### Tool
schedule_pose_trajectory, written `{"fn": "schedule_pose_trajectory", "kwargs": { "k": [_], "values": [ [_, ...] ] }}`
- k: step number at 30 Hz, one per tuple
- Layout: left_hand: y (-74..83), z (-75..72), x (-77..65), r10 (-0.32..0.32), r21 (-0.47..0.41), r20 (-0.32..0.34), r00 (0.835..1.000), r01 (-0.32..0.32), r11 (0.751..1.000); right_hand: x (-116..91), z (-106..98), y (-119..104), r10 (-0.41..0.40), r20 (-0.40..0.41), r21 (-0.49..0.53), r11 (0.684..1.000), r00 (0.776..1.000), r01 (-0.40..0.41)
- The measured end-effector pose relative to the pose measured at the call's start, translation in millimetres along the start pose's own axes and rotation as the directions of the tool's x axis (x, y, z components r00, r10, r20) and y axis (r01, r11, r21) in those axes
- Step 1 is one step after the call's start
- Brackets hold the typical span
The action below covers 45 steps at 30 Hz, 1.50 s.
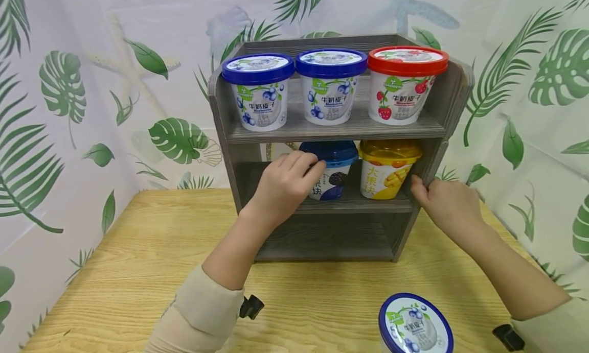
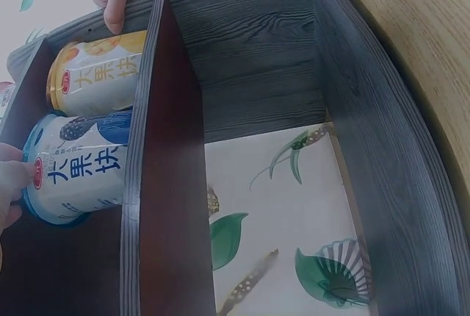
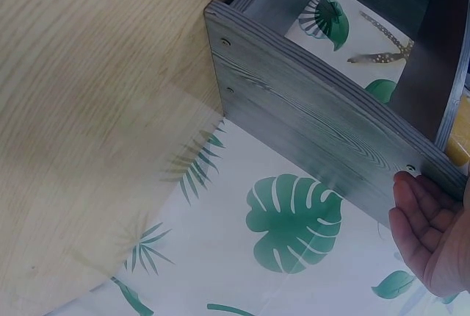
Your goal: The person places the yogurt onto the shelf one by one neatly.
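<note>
On the middle level of a grey wooden shelf rack (image 1: pixel 338 134), my left hand (image 1: pixel 286 182) holds a blue-lidded fruit cup (image 1: pixel 335 179) near its lid. In the left wrist view its fingertips (image 2: pixel 16 176) meet the lid end of this cup (image 2: pixel 81 169). To its right stands a yellow-lidded fruit cup (image 1: pixel 384 177) with a mango picture. My right hand (image 1: pixel 453 207) grips the rack's right side panel, thumb at the front edge. The right wrist view shows its bent fingers (image 3: pixel 418 220) along the panel's outer face (image 3: pixel 316 103).
Two blue-lidded blueberry tubs (image 1: pixel 262 100) (image 1: pixel 330 95) and a red-lidded strawberry tub (image 1: pixel 402 95) stand on the top level. Another blueberry tub (image 1: pixel 416 327) is on the wooden table (image 1: pixel 322 302) near the front. Leaf-patterned cloth (image 1: pixel 152 87) hangs behind the rack and along both sides.
</note>
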<state>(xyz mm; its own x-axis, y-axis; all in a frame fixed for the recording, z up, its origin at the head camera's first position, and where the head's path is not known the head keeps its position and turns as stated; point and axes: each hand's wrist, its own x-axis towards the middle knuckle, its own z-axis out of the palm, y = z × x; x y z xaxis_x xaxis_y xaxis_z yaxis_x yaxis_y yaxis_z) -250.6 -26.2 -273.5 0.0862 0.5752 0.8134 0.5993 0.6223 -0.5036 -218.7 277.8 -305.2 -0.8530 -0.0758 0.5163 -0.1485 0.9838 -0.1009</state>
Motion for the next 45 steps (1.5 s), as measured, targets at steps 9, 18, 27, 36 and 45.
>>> {"fn": "schedule_pose_trajectory", "kwargs": {
  "k": [9, 18, 27, 36, 45],
  "values": [
    [0.3, -0.8, -2.0, -0.031, -0.017, 0.014, 0.999, 0.031, 0.999, -1.6, 2.1, 0.2, -0.009, -0.023, -0.002, 1.000, 1.000, 0.009],
    [0.0, -4.4, -2.1, -0.039, -0.056, -0.030, 0.999, 0.037, 0.998, -2.0, 2.9, -0.7, -0.012, -0.036, -0.004, 1.000, 0.999, 0.011],
    [1.8, -10.3, -4.3, -0.024, -0.058, -0.058, 0.998, 0.020, 0.998, -2.9, 4.6, -0.7, -0.025, -0.074, -0.003, 1.000, 0.997, 0.025],
    [12.2, -21.8, -6.6, -0.012, -0.150, -0.096, 0.995, -0.002, 0.989, -2.6, 4.2, -0.7, -0.048, -0.086, -0.008, 0.999, 0.995, 0.048],
    [26.2, -36.3, -2.4, -0.007, -0.255, -0.159, 0.987, -0.034, 0.966, -0.8, 3.2, -1.2, -0.043, -0.092, -0.004, 0.999, 0.995, 0.043]
  ]
}}
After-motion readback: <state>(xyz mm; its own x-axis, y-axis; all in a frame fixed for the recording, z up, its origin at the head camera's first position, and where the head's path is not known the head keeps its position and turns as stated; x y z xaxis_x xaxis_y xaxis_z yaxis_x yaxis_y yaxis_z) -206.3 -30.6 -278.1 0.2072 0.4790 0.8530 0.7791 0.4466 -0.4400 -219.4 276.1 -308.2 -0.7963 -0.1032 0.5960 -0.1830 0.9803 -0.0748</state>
